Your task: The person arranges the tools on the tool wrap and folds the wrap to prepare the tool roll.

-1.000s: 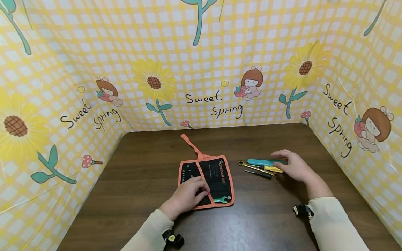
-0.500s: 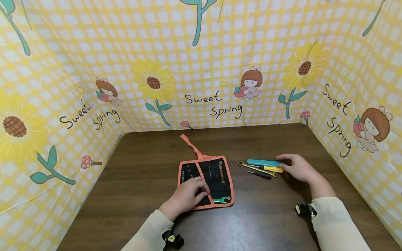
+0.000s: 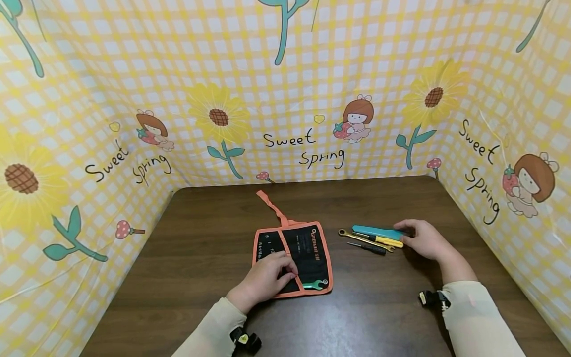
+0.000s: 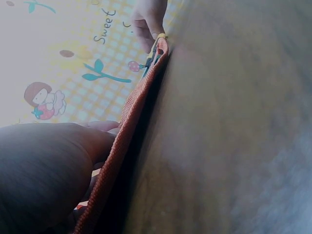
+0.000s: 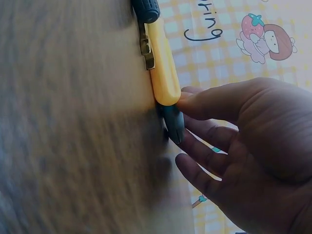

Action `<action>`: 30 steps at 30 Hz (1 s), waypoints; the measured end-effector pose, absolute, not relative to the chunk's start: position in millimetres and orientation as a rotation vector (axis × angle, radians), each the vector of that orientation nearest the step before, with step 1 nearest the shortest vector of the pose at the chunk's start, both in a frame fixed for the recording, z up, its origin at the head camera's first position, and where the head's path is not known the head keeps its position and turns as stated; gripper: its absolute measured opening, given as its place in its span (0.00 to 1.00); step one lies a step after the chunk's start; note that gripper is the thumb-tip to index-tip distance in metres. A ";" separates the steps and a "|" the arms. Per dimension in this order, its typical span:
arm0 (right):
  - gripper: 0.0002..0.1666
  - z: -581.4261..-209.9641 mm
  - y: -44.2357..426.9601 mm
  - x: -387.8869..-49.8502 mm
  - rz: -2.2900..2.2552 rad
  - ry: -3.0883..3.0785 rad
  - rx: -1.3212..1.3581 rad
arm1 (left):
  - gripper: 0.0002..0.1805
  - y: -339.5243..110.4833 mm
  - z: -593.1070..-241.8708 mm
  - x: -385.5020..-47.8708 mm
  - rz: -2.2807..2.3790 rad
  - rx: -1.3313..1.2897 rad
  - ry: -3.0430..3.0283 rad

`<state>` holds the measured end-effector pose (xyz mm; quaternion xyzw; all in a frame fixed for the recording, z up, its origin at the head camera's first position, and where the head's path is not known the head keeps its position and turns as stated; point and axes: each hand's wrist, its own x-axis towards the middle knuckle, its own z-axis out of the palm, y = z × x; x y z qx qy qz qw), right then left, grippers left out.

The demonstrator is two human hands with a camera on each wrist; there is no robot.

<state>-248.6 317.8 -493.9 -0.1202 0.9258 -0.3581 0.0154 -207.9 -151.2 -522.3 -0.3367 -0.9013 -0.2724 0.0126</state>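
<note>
A black tool pouch [image 3: 312,255] with orange trim lies on the table. My left hand [image 3: 267,275] rests over its left half, thumb and index finger pinching at the orange pocket edge. A green open-end wrench [image 3: 315,284] shows its head beyond that edge; the pocket hides the remainder. At the right, my right hand [image 3: 421,240] holds the right end of a flat teal tool [image 3: 376,231], kind unclear, between thumb and fingers. Against it lie a yellow-handled screwdriver [image 3: 388,241] and a gold-coloured wrench [image 3: 344,232]. Nearer me lies a small black-handled screwdriver [image 3: 372,249].
An orange strap [image 3: 272,206] stretches from the pouch toward the back of the brown wooden table [image 3: 200,238]. Yellow checked cloth [image 3: 285,89] walls the table at the back and both sides. Each wrist wears a black strap-on camera [image 3: 245,339].
My right hand has drawn slightly right and taken hold of the teal tool's end, which has swung a little toward me. The left hand and pouch have stayed in place.
</note>
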 end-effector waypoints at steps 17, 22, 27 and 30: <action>0.22 -495.8 317.8 -249.8 -1.100 2.892 -0.360 | 0.06 -151.6 -523.7 -208.1 -0.837 -1.050 -2.798; 0.24 -494.9 317.7 -249.8 -1.084 2.907 -0.337 | 0.06 -151.7 -524.2 -208.0 -0.837 -1.049 -2.789; 0.26 -494.3 318.6 -249.8 -1.101 2.872 -0.257 | 0.06 -151.3 -523.9 -207.4 -0.819 -1.049 -2.781; 0.26 -494.9 319.2 -250.5 -1.077 2.880 -0.229 | 0.06 -151.1 -523.9 -206.8 -0.808 -1.051 -2.777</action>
